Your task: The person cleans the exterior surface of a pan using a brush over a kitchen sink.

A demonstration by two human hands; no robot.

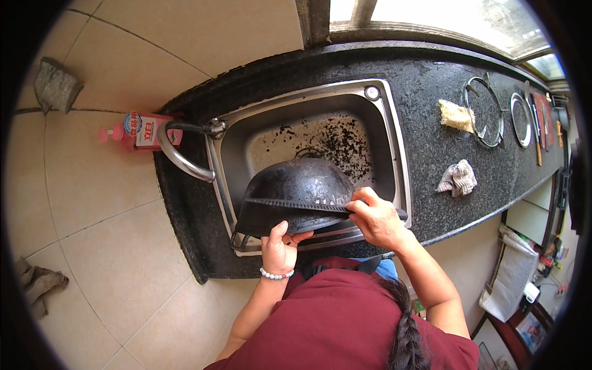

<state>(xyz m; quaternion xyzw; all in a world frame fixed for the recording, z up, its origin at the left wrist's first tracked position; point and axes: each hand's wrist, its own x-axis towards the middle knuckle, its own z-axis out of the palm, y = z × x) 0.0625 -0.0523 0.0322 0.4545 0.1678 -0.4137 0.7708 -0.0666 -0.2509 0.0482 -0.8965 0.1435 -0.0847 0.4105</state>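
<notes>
I am standing at a dark speckled stone counter (431,148) that is holding a steel sink (394,142) with a curved tap (179,157). Daylight is coming in through a window (444,15) behind the counter. Large cream tiles (185,37) are covering the wall to my left, where a pink pump bottle (139,131) is sitting. A yellowish sponge (456,115) and a crumpled grey cloth (457,179) are lying on the counter near two round wire racks (484,111).

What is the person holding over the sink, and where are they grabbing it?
A black wok, turned upside down. The left hand grips its near rim from below; the right hand grips the rim at the right.
</notes>
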